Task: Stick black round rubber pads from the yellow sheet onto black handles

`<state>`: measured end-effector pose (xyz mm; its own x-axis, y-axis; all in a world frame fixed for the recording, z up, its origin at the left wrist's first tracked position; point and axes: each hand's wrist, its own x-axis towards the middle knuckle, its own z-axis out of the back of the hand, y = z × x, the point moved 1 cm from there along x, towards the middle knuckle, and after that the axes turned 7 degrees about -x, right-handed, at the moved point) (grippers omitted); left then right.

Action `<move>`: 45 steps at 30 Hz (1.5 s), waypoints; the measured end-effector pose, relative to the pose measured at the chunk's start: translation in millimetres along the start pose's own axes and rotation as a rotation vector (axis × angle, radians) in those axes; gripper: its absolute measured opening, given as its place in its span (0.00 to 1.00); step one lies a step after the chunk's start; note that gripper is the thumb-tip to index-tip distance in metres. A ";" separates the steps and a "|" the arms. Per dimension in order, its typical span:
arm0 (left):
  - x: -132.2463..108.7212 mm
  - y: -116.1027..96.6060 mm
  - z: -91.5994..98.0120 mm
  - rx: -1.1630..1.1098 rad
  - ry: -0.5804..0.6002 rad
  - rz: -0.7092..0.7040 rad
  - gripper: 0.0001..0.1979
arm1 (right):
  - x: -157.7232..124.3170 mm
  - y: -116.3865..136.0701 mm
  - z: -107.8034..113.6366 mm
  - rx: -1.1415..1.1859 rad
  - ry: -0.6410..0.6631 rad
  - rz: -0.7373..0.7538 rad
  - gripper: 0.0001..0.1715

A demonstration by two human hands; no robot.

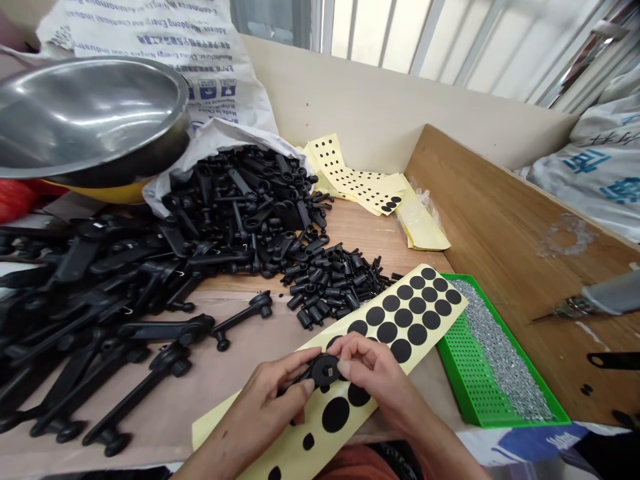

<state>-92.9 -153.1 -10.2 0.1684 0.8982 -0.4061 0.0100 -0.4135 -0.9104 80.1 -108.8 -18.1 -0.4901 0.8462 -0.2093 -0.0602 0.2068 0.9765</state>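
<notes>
My left hand (265, 403) is closed around a black plastic crank handle (325, 371), its round end facing up with a small metal-coloured slot in the middle. The thumb and fingers of my right hand (373, 370) pinch at the right edge of that round end; whether a thin sticker sits between them, I cannot tell. Both hands are over a pale yellow sheet (280, 443) of black round stickers (335, 415), which lies slanted across the table. Much of the handle's arm is hidden under my left fingers.
Black crank handles (100, 253) are heaped at left, spilling from a white sack (220, 133). Small black knobs (330, 283) lie mid-table. A green tray (470, 393) holds small metal parts (500, 353). A steel bowl (95, 120), used sticker sheets (350, 177) and an electric screwdriver (600, 297) surround them.
</notes>
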 end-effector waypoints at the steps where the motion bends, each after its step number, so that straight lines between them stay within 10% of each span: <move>1: 0.3 1.6 0.4 0.007 0.003 -0.005 0.28 | 0.0 -0.2 -0.1 -0.003 0.002 0.002 0.10; 40: -11.2 13.3 -6.5 -0.277 -0.286 -0.059 0.17 | -6.0 -6.0 -4.2 0.162 0.007 -0.108 0.17; 45: -16.4 20.5 -1.7 -0.259 -0.252 -0.098 0.17 | -10.7 2.0 -21.1 -0.403 0.047 0.099 0.15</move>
<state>-93.8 -176.6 -22.1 -0.0937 0.9304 -0.3542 0.2684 -0.3190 -0.9090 66.8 -127.9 -12.9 -0.5490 0.8271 -0.1204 -0.3421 -0.0909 0.9353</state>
